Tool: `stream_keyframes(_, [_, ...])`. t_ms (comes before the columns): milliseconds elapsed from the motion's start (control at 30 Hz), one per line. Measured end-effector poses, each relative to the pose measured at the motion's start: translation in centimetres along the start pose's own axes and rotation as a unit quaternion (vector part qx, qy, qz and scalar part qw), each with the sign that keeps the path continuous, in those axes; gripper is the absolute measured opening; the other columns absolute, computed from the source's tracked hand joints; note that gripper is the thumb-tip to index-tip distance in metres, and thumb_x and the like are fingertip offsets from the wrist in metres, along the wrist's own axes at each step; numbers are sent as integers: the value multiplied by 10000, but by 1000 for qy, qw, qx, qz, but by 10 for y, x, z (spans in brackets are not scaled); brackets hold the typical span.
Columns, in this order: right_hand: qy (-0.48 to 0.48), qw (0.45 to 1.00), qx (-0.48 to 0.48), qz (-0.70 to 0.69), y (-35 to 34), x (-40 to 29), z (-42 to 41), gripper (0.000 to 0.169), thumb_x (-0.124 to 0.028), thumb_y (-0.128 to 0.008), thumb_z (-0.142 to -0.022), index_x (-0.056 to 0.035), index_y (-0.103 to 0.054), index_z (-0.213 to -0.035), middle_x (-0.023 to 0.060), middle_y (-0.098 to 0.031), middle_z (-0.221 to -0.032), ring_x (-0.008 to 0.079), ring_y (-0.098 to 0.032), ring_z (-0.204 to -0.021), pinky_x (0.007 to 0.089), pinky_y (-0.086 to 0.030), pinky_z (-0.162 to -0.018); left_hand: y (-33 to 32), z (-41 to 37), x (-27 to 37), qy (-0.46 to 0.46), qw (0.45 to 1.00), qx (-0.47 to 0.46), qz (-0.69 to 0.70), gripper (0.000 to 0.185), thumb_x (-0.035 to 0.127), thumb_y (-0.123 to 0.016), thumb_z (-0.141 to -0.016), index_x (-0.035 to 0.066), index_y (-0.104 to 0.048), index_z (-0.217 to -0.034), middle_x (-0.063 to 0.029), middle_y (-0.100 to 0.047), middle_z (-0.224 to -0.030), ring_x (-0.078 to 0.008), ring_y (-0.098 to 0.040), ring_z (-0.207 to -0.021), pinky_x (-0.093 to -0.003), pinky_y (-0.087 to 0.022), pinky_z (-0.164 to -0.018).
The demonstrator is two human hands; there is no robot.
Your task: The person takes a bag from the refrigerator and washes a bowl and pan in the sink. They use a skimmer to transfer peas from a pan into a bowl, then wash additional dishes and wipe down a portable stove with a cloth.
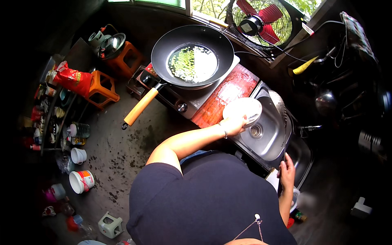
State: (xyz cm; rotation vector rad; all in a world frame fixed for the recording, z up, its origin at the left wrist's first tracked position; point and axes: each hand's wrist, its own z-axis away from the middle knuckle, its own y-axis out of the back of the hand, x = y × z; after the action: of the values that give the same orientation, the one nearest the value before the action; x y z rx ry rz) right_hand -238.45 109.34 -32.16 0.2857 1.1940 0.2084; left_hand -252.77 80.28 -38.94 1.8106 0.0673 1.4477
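My left hand (235,125) grips a shiny, pale round bowl (243,111) by its rim, above the corner where the wooden board meets the sink. In my right hand (287,173) is the long thin handle of a metal skimmer (277,101); its perforated head lies over the sink's far side. A black wok (160,58) sits on the gas stove (191,102), its wooden handle (141,107) pointing towards the lower left. Small green pieces (182,62) and bubbles float in clear liquid inside it. Glare hides the right half of the liquid.
A wet reddish board (226,87) lies between stove and steel sink (266,137). A caged fan (260,24) with red blades stands at the window. Orange stools (104,88), a red bag (73,79) and a white bucket (80,182) stand left. Utensils hang at the dark right.
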Motion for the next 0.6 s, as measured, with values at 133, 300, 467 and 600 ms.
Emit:
stream_keyframes(133, [53,989,-55,-128,-23,-51,-29,312,-171,-389,-920,-27,-447,-1190,25,-508,-721,71,-467,-486,196,-402,-422,-9,8,-26,49,997,57,-34,260,202,-505,-786,-10,-567,-923,-207,-562,-950,-366,-553,-887,-411,-435,-813])
stream_keyframes(300, [183,973,-34,139,-80,-140,-96,168,-150,-387,-910,-45,-512,-950,-24,-458,-613,47,-407,-461,193,-350,-405,-12,6,-37,90,988,114,-53,204,104,-455,-782,-31,-572,-879,-226,-562,-880,-362,-567,-859,-420,-458,-779])
stream_keyframes(467, [380,801,53,459,-141,-205,-169,358,-147,-384,-875,-155,-441,-1228,190,-587,-911,347,-575,-835,428,-456,-734,-26,-3,-67,94,957,48,-269,223,143,-481,-779,45,-654,-880,-107,-568,-953,-268,-562,-870,-360,-464,-682])
stream_keyframes(600, [314,686,74,652,-182,-242,-208,408,-114,-357,-855,-189,-393,-1255,169,-564,-944,336,-587,-834,423,-482,-713,-28,-1,-72,74,924,30,-374,224,178,-480,-792,105,-664,-898,-77,-555,-943,-246,-535,-844,-371,-378,-691])
